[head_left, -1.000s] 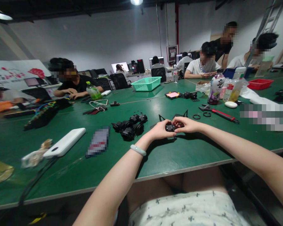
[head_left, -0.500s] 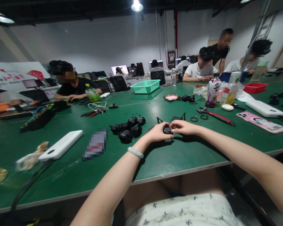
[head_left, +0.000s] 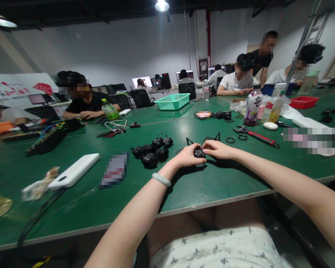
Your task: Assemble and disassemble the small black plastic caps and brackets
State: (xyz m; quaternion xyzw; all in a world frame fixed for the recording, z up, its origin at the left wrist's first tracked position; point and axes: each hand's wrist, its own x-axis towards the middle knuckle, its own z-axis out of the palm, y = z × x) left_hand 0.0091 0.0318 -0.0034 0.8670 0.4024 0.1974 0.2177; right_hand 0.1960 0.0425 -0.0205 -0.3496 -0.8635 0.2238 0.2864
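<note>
Between my two hands is a small black plastic part [head_left: 198,153], a little above the green table [head_left: 226,178]. My left hand [head_left: 189,155] is closed around its left side, thumb at the front. From the right, the fingertips of my right hand [head_left: 216,149] pinch its edge; what exactly they grip is too small to make out. Left of my hands lies a pile of similar black parts [head_left: 152,152]. Thin black angular pieces [head_left: 212,137] lie just behind my hands, and two black rings [head_left: 230,140] rest to their right.
An adjustable wrench [head_left: 258,136] with red-black handles lies at right, near bottles [head_left: 251,108] and a white round case [head_left: 270,126]. A white power bank [head_left: 75,171] with a cable is at left. A green basket [head_left: 172,102] stands farther back. Co-workers sit across the table.
Both hands stay on the black part in nearly the same place, with at most a slight shift of the right fingers. The whole view has shifted slightly.
</note>
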